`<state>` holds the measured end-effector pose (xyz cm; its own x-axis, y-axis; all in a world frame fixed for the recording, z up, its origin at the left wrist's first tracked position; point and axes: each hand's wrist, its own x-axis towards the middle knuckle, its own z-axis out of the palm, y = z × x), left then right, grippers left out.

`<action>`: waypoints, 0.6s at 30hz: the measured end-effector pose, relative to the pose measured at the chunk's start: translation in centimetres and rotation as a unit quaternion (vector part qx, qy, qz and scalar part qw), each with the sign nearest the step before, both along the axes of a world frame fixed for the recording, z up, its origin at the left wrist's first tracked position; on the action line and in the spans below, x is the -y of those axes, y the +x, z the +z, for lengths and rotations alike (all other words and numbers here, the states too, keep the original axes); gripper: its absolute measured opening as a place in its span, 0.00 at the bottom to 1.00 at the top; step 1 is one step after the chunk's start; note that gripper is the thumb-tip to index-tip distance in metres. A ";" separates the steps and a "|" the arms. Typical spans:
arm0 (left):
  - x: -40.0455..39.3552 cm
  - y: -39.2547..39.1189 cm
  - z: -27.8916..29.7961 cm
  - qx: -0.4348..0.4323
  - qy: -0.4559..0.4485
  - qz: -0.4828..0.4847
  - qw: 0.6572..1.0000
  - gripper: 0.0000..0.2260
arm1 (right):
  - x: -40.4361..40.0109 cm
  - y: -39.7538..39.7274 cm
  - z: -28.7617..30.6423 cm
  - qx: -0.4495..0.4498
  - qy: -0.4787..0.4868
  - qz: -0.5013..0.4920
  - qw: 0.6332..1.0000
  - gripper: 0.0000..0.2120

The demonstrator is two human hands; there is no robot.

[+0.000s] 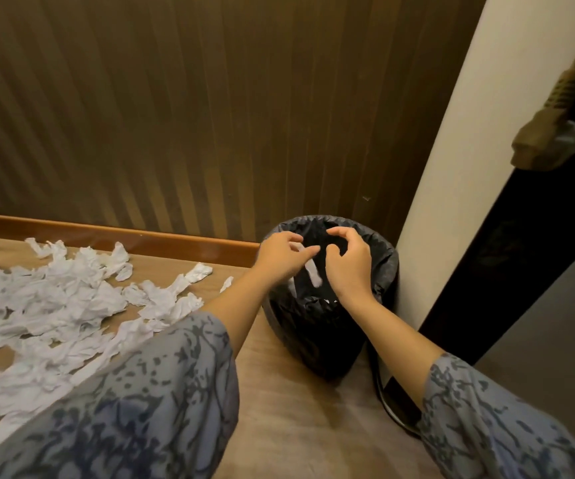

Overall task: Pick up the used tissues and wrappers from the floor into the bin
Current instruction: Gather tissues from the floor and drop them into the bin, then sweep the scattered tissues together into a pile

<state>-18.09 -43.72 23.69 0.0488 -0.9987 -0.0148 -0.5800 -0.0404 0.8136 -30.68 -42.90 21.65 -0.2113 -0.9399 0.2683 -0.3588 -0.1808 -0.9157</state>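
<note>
We see 2 bare forearms w/ loose wide sleeves, left sleeve (161,402) & right sleeve (486,420), both grey-blue fabric w/ dark branch-like print, ending approx at elbow. No rings or watch on left hand (281,254) or right hand (348,264).

ribbed brown wall (175,115), wooden skirting (106,233), white pillar (469,167)
</note>
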 end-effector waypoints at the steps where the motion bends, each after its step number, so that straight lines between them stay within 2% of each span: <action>1: 0.2 -0.2 -0.3 0.057 0.014 -0.022 0.998 0.22 | -0.2 -0.2 0.0 -0.010 -0.007 -0.007 1.000 0.12; 3: -0.3 0.2 -0.9 0.144 -0.025 -0.034 0.989 0.19 | -0.7 -0.6 -0.3 -0.040 -0.025 -0.005 0.999 0.13; 6: -2.4 2.8 -1.7 0.181 -0.104 -0.005 0.978 0.14 | -1.5 0.2 -0.9 -0.125 -0.073 0.054 0.988 0.13; 9: -5.8 8.3 -2.5 0.241 -0.126 0.008 0.962 0.13 | -2.9 3.5 -1.1 -0.226 -0.125 0.139 0.956 0.14; 14: -15.4 20.0 -2.3 0.307 -0.081 0.085 0.945 0.15 | -6.7 13.7 -1.1 -0.319 -0.186 0.336 0.866 0.14; 16: -20.2 24.3 -2.1 0.354 -0.031 0.112 0.928 0.18 | -9.1 18.4 -1.1 -0.331 -0.192 0.407 0.829 0.15; 18: -25.4 27.8 -2.0 0.359 0.025 0.151 0.921 0.22 | -11.6 22.8 -1.3 -0.338 -0.202 0.468 0.791 0.16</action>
